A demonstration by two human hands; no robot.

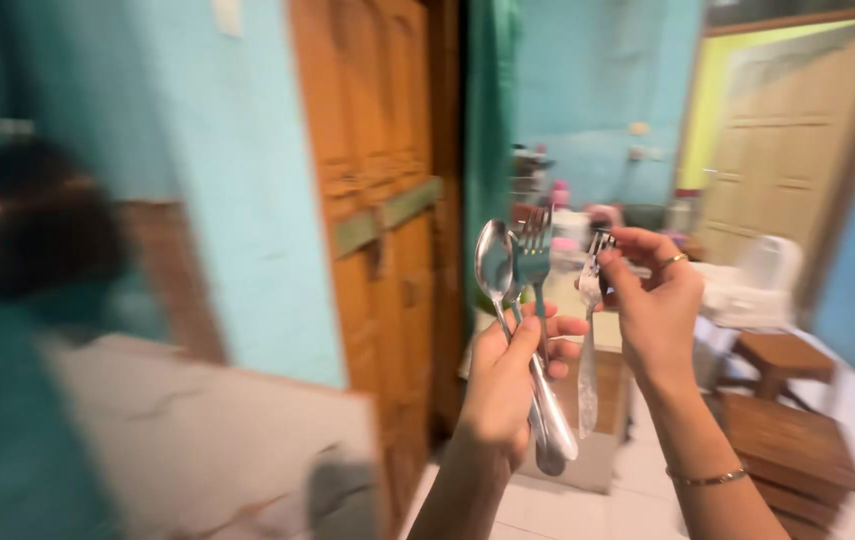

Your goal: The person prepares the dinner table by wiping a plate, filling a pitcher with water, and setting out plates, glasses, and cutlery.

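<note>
My left hand (510, 375) is raised in front of me and grips a bundle of metal cutlery upright: a spoon (495, 262) and a fork (534, 255), their handles sticking out below my palm. To its right, my right hand (653, 295) pinches the head of another fork (589, 345) between thumb and fingers, so its handle hangs straight down. That hand wears a ring, and a thin bracelet sits on its wrist. The two hands are close together, almost touching.
The view is motion-blurred. A wooden door (383, 200) stands just left of my hands, set in a light blue wall (238, 200). Low wooden stools (788, 440) sit at the right on a pale tiled floor. A cluttered table and another door lie further back.
</note>
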